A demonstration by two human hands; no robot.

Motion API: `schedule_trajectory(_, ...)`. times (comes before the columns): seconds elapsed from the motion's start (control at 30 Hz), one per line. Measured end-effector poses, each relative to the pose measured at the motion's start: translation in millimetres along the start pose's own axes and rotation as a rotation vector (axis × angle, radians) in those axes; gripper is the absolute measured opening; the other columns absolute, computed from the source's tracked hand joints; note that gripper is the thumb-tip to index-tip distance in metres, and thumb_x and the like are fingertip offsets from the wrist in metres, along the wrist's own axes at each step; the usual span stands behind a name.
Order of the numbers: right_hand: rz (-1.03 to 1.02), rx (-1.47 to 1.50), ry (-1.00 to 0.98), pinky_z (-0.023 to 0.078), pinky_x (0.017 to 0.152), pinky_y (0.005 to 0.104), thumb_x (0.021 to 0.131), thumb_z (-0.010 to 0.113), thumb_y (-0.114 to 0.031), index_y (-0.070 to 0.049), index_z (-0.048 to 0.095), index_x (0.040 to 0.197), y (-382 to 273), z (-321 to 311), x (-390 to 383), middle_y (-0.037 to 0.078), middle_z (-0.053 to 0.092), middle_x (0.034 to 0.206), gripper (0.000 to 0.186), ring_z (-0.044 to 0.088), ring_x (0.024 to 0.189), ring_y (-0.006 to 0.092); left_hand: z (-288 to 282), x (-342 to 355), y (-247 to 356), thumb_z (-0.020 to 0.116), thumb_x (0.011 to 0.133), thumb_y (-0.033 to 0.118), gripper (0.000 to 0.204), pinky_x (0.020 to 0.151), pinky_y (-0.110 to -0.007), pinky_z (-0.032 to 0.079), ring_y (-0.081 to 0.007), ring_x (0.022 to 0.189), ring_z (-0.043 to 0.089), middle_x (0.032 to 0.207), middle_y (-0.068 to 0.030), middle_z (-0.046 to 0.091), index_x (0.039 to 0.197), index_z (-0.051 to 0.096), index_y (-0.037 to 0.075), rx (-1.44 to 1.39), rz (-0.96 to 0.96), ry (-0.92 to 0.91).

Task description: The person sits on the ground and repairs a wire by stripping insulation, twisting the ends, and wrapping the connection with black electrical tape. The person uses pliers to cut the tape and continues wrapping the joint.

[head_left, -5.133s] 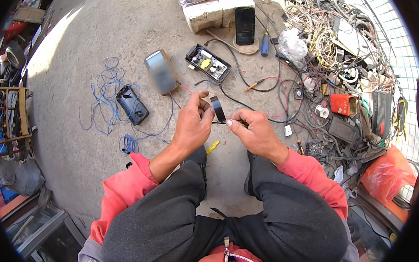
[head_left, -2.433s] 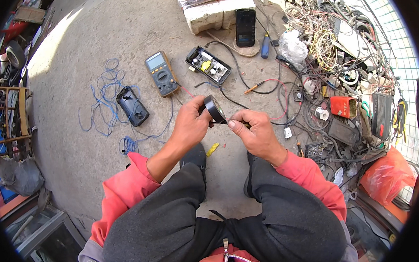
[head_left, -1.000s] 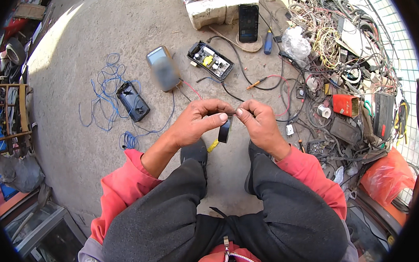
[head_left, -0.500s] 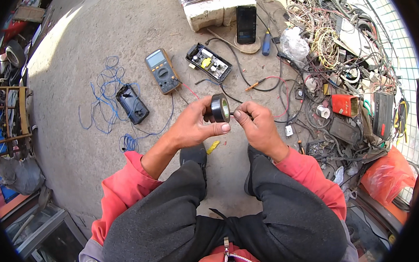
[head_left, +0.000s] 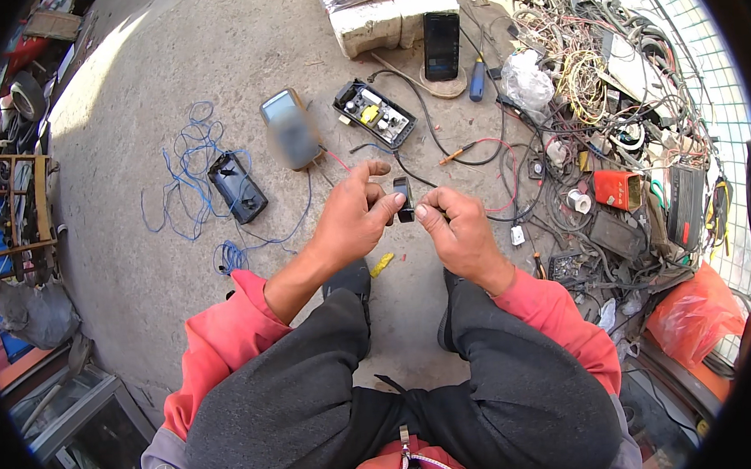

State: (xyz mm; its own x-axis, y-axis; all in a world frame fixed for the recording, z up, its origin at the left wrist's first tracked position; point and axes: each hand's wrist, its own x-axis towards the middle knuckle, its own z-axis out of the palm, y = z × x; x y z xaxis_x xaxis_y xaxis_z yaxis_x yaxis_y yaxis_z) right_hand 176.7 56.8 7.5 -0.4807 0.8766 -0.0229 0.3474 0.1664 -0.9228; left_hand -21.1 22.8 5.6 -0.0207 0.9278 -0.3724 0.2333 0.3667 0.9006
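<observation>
My left hand (head_left: pixel 353 214) holds a roll of black tape (head_left: pixel 403 200) edge-on between thumb and fingers, over my knees. My right hand (head_left: pixel 457 229) pinches something small right beside the roll, likely the tape end or a thin wire; it is too small to tell. Both hands hover above the concrete ground (head_left: pixel 168 75). A grey multimeter (head_left: pixel 290 130) lies just beyond my left hand, with an opened black circuit box (head_left: pixel 374 114) to its right.
A black casing (head_left: pixel 237 187) sits among loose blue wire (head_left: pixel 184 173) at left. A black phone (head_left: pixel 442 45) leans on a white foam block (head_left: pixel 379 15). A blue-handled screwdriver (head_left: pixel 476 80), a tangled wire pile (head_left: pixel 594 75) and an orange bag (head_left: pixel 694 318) fill the right.
The tape roll has turned from face-on to edge-on between my fingers. My hands stayed close together in front of my knees.
</observation>
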Motion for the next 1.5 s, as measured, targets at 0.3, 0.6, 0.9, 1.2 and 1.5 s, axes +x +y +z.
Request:
schedule_trajectory(0.3,0.055,0.068,-0.009,0.046,0.059,0.0378,0.096,0.065,-0.013,0.002,0.064,0.091,4,2,1,0.015,0.063,0.071,0.016,0.059,0.063,0.0238,4,-8,0,0.084,0.078,0.008,0.031,0.062,-0.032,0.050,-0.0173,0.070,0.063,0.086,-0.0064,0.066,0.108,0.075,0.007,0.328,0.504,0.128)
schedule_trajectory(0.6,0.113,0.128,-0.055,0.047,0.063,0.0371,0.096,0.065,-0.014,0.003,0.064,0.094,12,2,-3,0.015,0.065,0.077,0.017,0.059,0.067,0.0224,5,-10,4,0.089,0.065,0.008,0.043,0.074,-0.037,0.052,-0.0264,0.089,0.065,0.094,-0.0096,0.062,0.105,0.075,0.005,0.418,0.440,0.042)
schedule_trajectory(0.9,0.090,0.090,-0.043,0.048,0.064,0.0388,0.095,0.066,-0.014,0.003,0.065,0.093,14,5,-2,0.018,0.066,0.079,0.017,0.063,0.069,0.0288,-13,-4,-4,0.089,0.068,0.018,0.038,0.077,-0.036,0.050,-0.0249,0.087,0.062,0.090,-0.0102,0.062,0.096,0.071,-0.002,0.201,0.289,-0.241)
schedule_trajectory(1.2,0.097,0.064,-0.012,0.047,0.060,0.0390,0.094,0.067,-0.014,0.003,0.065,0.091,19,8,-2,0.018,0.064,0.073,0.017,0.060,0.063,0.0265,-22,1,-9,0.073,0.095,0.027,0.034,0.082,-0.030,0.049,-0.0105,0.093,0.060,0.096,-0.0035,0.067,0.106,0.067,-0.004,-0.215,-0.034,-0.415)
schedule_trajectory(1.5,0.147,0.055,0.024,0.046,0.058,0.0402,0.094,0.067,-0.015,0.003,0.066,0.089,16,9,0,0.017,0.063,0.068,0.018,0.058,0.059,0.0265,-23,1,-3,0.074,0.094,0.029,0.062,0.083,-0.027,0.046,-0.0115,0.089,0.059,0.097,-0.0036,0.064,0.142,0.049,-0.002,-0.469,-0.039,-0.443)
